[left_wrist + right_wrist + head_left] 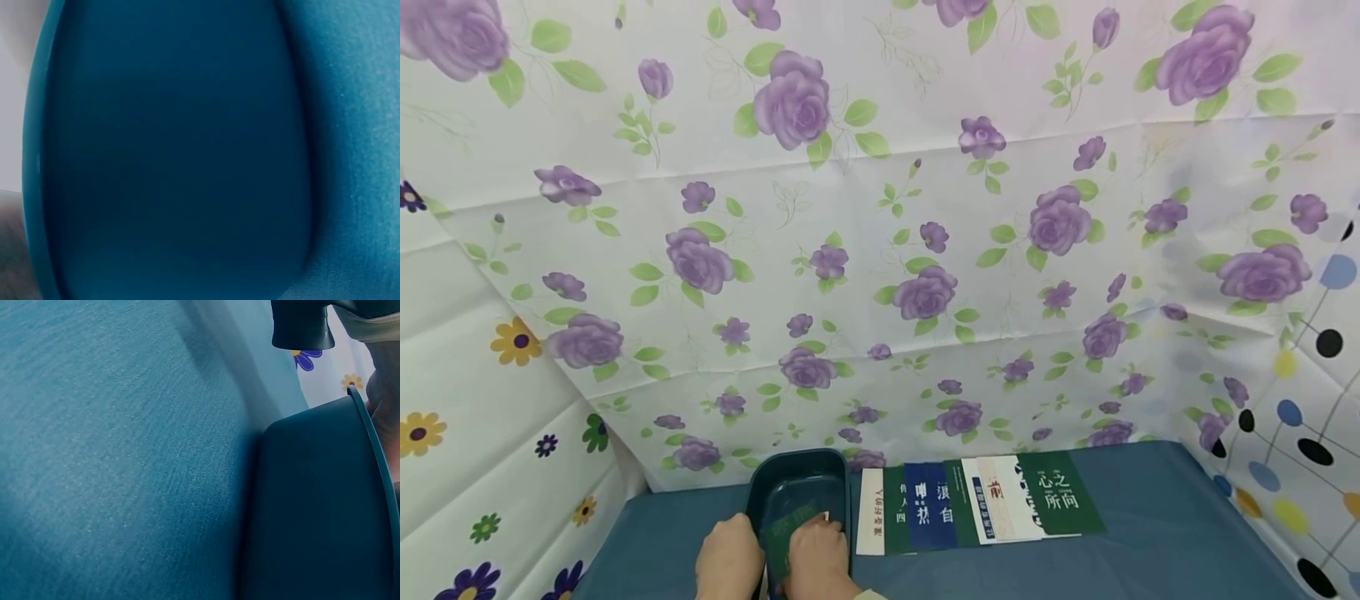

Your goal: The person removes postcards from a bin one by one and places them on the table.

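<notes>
A dark teal plastic tub (800, 468) stands on the cloth-covered table, with a green printed card (784, 525) inside it. My left hand (728, 560) is curled at the tub's left rim; its fingertips are hidden. My right hand (818, 557) reaches down into the tub with bent fingers and pinches the green card, whose lower part it covers. A small white corner shows just above the right knuckles. Both wrist views look mostly at the outer wall of the tub (181, 144), close up, with the table cloth beside it.
Right of the tub lies an overlapping row of printed cards (925, 508) in green, blue and white. Teal cloth (1150, 533) covers the table. Behind hangs a purple-rose curtain (880, 250); patterned sheets close off the left (467, 375) and right (1300, 400).
</notes>
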Demonstrator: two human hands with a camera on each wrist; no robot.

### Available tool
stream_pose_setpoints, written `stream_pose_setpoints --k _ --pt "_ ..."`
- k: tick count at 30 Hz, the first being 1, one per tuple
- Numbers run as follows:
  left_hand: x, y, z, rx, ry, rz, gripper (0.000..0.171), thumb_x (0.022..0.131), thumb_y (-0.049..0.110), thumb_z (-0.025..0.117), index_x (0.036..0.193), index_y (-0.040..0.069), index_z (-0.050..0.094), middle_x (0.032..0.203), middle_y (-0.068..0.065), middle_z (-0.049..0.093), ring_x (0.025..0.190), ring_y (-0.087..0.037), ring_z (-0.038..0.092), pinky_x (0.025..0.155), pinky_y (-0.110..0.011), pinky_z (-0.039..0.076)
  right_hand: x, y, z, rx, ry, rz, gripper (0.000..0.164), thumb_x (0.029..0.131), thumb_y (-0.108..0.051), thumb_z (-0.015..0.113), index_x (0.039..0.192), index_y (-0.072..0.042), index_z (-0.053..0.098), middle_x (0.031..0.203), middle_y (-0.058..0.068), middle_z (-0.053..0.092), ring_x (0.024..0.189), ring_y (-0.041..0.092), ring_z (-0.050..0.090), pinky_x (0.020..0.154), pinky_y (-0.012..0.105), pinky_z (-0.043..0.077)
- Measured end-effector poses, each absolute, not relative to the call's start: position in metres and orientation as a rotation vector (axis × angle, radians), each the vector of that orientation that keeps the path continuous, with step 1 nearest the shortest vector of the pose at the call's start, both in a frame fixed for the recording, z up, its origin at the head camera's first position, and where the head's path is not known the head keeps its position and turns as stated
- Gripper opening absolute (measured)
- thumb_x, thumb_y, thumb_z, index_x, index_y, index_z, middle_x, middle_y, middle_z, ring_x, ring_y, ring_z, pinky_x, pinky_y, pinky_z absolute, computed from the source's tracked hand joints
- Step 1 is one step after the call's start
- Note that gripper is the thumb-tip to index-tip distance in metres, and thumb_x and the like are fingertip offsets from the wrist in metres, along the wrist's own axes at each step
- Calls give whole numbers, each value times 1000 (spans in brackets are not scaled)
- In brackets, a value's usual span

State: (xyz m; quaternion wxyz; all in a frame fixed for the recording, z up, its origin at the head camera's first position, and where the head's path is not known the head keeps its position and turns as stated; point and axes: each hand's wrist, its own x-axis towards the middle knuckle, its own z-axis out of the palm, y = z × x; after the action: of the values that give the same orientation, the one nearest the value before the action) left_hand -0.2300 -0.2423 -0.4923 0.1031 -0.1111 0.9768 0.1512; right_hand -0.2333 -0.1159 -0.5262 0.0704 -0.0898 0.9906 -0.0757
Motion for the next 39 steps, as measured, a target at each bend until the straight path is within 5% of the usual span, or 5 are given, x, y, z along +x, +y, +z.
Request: stream_pose_setpoints --k 29,39 --pt "-229 -241 -491 -332 2884 448 11 83 3 59 92 -1 62 78 -14 58 68 -33 58 59 -48 48 -228 -111 -526 -337 3083 -252 100 50 -67 78 113 8 55 91 17 50 76 23 49 67 28 48" --pt "-229 -241 -490 -313 2877 458 10 83 3 59 92 0 61 77 -13 57 66 -31 58 57 -47 48 -227 -109 -524 -328 3123 -370 67 60 -49 80 98 2 60 80 9 47 71 20 49 64 28 48"
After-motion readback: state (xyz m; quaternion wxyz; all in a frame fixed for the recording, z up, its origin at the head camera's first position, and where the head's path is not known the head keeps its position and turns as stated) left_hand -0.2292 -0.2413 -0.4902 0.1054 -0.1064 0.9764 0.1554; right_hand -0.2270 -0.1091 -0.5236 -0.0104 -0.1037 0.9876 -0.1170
